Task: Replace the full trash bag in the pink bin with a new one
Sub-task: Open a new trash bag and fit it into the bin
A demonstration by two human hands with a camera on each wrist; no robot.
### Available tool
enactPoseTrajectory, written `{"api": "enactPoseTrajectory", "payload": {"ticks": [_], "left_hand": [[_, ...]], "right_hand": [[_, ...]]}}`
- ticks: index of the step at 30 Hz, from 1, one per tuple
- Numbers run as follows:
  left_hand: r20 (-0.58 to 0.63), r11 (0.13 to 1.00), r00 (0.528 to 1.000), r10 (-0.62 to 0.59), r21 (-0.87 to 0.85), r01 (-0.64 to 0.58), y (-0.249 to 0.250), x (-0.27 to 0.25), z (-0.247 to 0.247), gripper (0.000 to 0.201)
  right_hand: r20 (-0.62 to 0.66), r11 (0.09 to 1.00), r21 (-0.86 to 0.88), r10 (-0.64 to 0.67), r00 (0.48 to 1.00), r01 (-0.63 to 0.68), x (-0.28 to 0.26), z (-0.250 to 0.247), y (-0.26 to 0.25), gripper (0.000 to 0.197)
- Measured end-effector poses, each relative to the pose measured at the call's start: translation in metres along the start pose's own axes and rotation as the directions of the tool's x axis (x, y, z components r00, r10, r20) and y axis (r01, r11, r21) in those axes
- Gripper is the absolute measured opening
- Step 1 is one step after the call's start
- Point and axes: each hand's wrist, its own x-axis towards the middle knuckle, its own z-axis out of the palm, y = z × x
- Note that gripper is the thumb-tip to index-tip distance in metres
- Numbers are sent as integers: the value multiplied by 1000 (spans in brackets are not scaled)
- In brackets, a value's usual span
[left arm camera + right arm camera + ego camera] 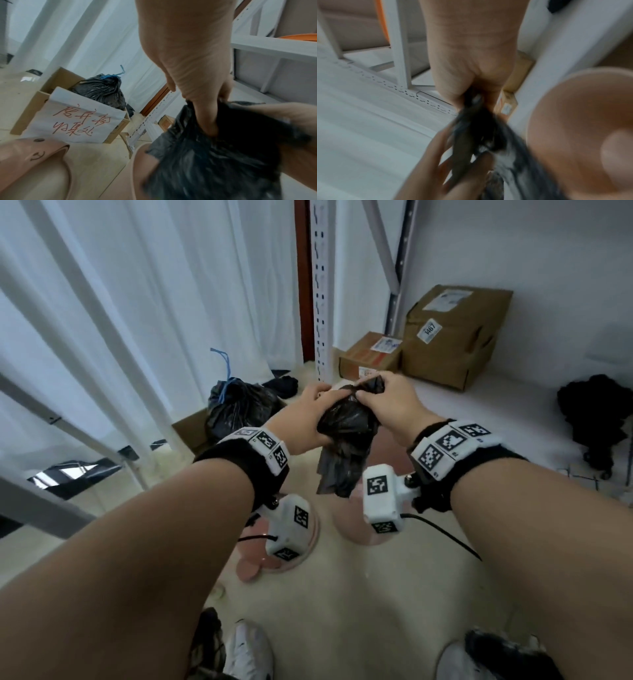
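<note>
We are gripping the crumpled new bag (346, 433) in both hands (310, 419) (394, 405) above the pink bin (356, 534) (open, unlined); tugging hard risks tearing its thin film.

White curtains (144, 302), pale floor (359, 594), white metal shelving (322, 302).

Black wristbands (236, 460) carrying white tag-marked camera units (382, 498), apparently cabled.

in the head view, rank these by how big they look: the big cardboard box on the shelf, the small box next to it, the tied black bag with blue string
1. Big cardboard box
2. Tied black bag, partly hidden behind the left hand
3. Small box

The bag stands nearer the camera than the boxes, so its rank is only apparent.
</note>
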Motion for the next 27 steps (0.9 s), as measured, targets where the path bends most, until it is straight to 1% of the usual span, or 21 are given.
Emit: {"api": "enactPoseTrajectory", "payload": {"ticks": [3, 5, 6, 8, 9, 10, 11, 12, 14, 15, 17, 18, 19, 20, 21, 22, 23, 24, 25, 26, 27], "left_hand": [[-107, 997, 993, 43, 63, -36, -2, 4, -7, 51], [-193, 997, 978, 77, 6, -77, 3, 11, -10, 38], [-226, 993, 972, 65, -78, -84, 7, 15, -10, 33], [-232, 937, 972, -44, -346, -40, 17, 21, -9, 25], [-210, 885, 971, -111, -466, 0, 20, 22, -8, 23], [-197, 840, 965, -171, -542, 38, 21, 23, -7, 21], [-197, 807, 955, -221, -587, 66, 19, 24, -6, 19], [-203, 777, 943, -265, -623, 84, 18, 23, -5, 18], [-215, 727, 919, -330, -679, 102, 14, 22, -6, 19], [-206, 700, 915, -347, -706, 107, 11, 22, -6, 19], [-153, 628, 913, -379, -767, 132, 8, 23, -6, 16], [-133, 606, 906, -403, -780, 155, 9, 23, -5, 19], [-141, 628, 886, -441, -754, 193, 8, 25, -4, 27], [-178, 695, 856, -486, -672, 255, 6, 27, -3, 41], [-251, 772, 822, -510, -555, 309, 5, 28, -3, 56], [-338, 838, 809, -481, -448, 311, 6, 28, -4, 66], [-404, 894, 825, -395, -375, 245, 9, 28, -5, 68], [-409, 930, 869, -278, -342, 137, 13, 27, -8, 66], [-341, 937, 924, -172, -348, 46, 16, 26, -9, 63], [-237, 933, 967, -88, -360, -3, 23, 25, -10, 61], [-140, 933, 989, -53, -360, -1, 27, 24, -10, 60]], "right_hand": [[45, 997, 44, 58, 997, -60, 2, -7, 2, 16], [123, 990, 82, 108, 987, -119, 0, -11, 5, 19], [155, 981, 112, 139, 978, -157, 0, -12, 9, 18], [179, 938, 240, 211, 961, -250, -4, -13, 13, 23], [197, 903, 299, 257, 946, -308, -4, -14, 14, 35], [230, 893, 297, 276, 933, -338, -5, -17, 14, 51], [275, 910, 241, 269, 923, -337, -6, -20, 14, 61], [327, 933, 169, 250, 911, -317, -8, -23, 13, 58], [410, 961, 93, 202, 890, -261, -13, -29, 13, 26], [400, 973, 64, 176, 899, -220, -14, -29, 11, 15], [301, 985, 36, 152, 942, -171, -11, -28, 12, 19], [255, 983, 50, 158, 954, -176, -9, -26, 11, 19], [217, 981, 65, 162, 963, -180, -9, -25, 10, 16], [187, 981, 71, 167, 968, -183, -8, -23, 9, 10], [154, 980, 76, 169, 974, -182, -8, -21, 8, 7], [122, 979, 90, 171, 978, -182, -7, -20, 7, 6], [95, 976, 112, 174, 980, -184, -7, -19, 6, 9], [77, 973, 137, 179, 981, -188, -6, -18, 5, 14], [75, 968, 160, 182, 980, -192, -5, -17, 4, 18], [87, 965, 179, 181, 980, -194, -5, -16, 2, 20], [102, 963, 196, 168, 980, -186, -5, -14, 0, 20]]}}
